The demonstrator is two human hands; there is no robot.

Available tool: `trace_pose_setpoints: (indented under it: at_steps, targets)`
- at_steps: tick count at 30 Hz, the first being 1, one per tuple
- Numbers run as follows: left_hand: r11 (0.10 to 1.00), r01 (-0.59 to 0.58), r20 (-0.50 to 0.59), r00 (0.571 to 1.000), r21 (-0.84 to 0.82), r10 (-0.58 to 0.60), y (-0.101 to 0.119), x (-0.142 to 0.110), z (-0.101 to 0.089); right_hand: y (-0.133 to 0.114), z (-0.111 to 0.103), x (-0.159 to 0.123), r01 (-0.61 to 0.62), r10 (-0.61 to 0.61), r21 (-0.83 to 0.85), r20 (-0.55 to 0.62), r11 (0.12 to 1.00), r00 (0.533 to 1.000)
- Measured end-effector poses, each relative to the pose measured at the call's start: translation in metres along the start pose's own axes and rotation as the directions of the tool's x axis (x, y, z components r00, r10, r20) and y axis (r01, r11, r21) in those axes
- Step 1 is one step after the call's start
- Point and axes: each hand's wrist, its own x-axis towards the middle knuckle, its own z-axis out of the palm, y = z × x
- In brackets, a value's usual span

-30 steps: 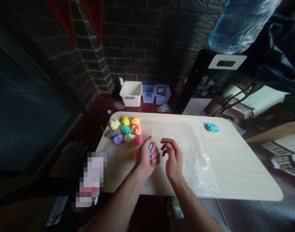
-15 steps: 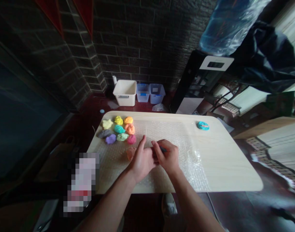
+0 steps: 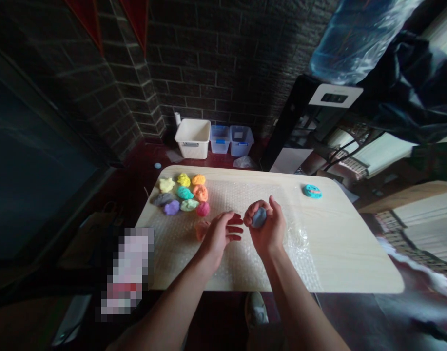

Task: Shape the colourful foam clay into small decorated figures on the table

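Note:
A grey-blue lump of modelling clay (image 3: 259,218) rests in the palm of my right hand (image 3: 270,228), whose fingers curl round it with the thumb raised. My left hand (image 3: 222,235) is just to the left, its fingers apart and pointing toward the right hand, holding nothing. Both hands are above a sheet of bubble wrap (image 3: 241,195) on the table. Partly hidden behind my left hand, a pinkish-brown lump of clay (image 3: 201,229) lies on the wrap. Several coloured clay lumps, among them a purple lump (image 3: 171,207) and a crimson lump (image 3: 203,209), are grouped at the table's left.
A turquoise piece with an orange stripe (image 3: 312,191) lies on the pale wooden table (image 3: 355,243) at the right. Beyond the table stand a white bin (image 3: 192,139), two bluish plastic boxes and a water dispenser (image 3: 292,122). A blurred-out patch covers something at lower left.
My hands have moved apart. The right hand has turned palm up, showing the grey-blue clay that was mostly hidden between them; the left hand has rolled over and let go.

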Motion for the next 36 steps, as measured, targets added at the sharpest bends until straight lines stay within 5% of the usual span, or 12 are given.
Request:
trace_pose_setpoints:
  at_steps: [4,8,18,27,36]
  targets:
    - [0.996,-0.086,0.136,0.987,0.035,0.081,-0.003,-0.003,0.004,0.005,-0.004,-0.006,0.123,-0.116,-0.116,0.070,0.986,0.991]
    - [0.983,-0.168,0.224,0.963,0.069,0.149,-0.006,-0.003,0.004,0.016,-0.005,-0.012,0.099,-0.072,-0.234,0.122,0.967,0.990]
    - [0.857,-0.462,0.153,0.886,0.229,0.437,-0.003,0.004,-0.001,0.030,-0.021,0.002,0.185,-0.166,-0.285,0.090,0.940,0.982]
    - [0.820,-0.469,0.085,0.879,0.329,0.469,-0.002,0.009,-0.006,0.030,-0.017,0.003,0.185,-0.138,-0.383,0.149,0.905,0.979]
    - [0.753,-0.444,0.184,0.894,0.486,0.409,-0.012,-0.009,0.002,0.031,-0.019,0.004,0.089,-0.097,-0.309,-0.011,0.947,0.995]
